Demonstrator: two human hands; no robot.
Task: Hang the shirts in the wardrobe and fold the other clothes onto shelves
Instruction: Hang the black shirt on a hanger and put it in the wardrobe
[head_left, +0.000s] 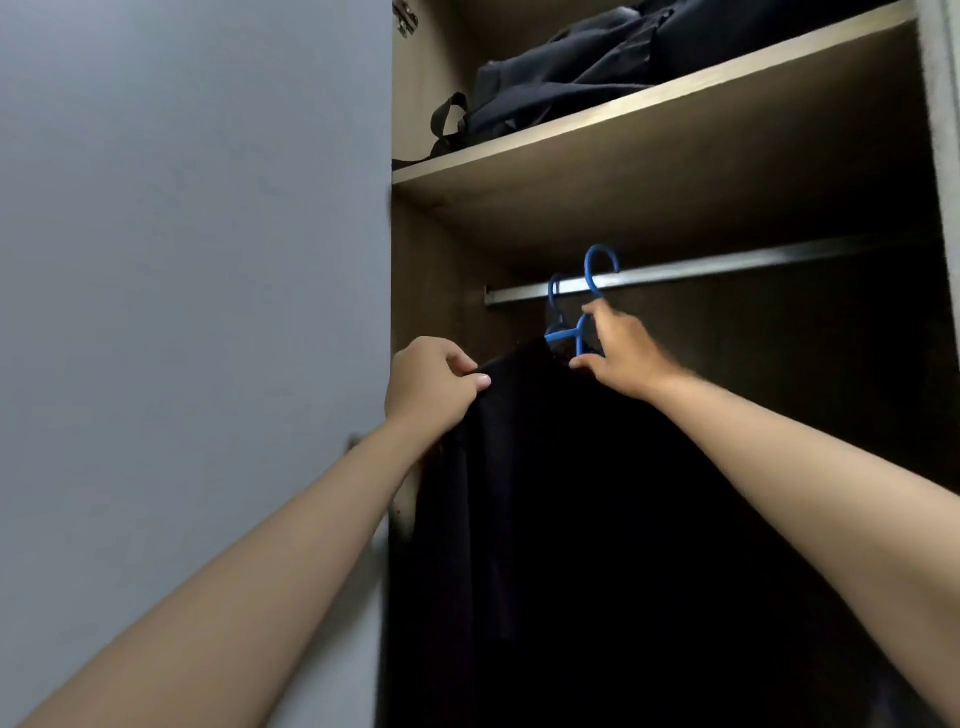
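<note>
**Dark shirt held up at the wardrobe rail**

Head view: a dark shirt (571, 493), almost black, fills the lower middle of the open wardrobe (431, 249). Its cloth hangs in long straight folds and shows no print, label or writing that can be read. The shirt sits on a blue hanger (589, 312), whose hook rises just in front of the metal rail (727, 267); whether the hook rests on the rail cannot be told. A second blue hanger (555, 306) shows just to the left of it, its hook at the rail.

The left hand (428, 382) has its grip closed on the shirt's left shoulder edge, thumb and fingers pinching the cloth. The right hand (621, 353) has its grip curled round the blue hanger just below the hook, at the shirt's collar.

Above the rail runs a wooden shelf (623, 111). On it lies a dark grey bag (571, 78), slumped, with a black strap (447, 122) looping over the shelf's front edge. A plain grey door (192, 312) fills the left side, with a metal hinge (405, 18) at the top corner of the wardrobe.
</note>
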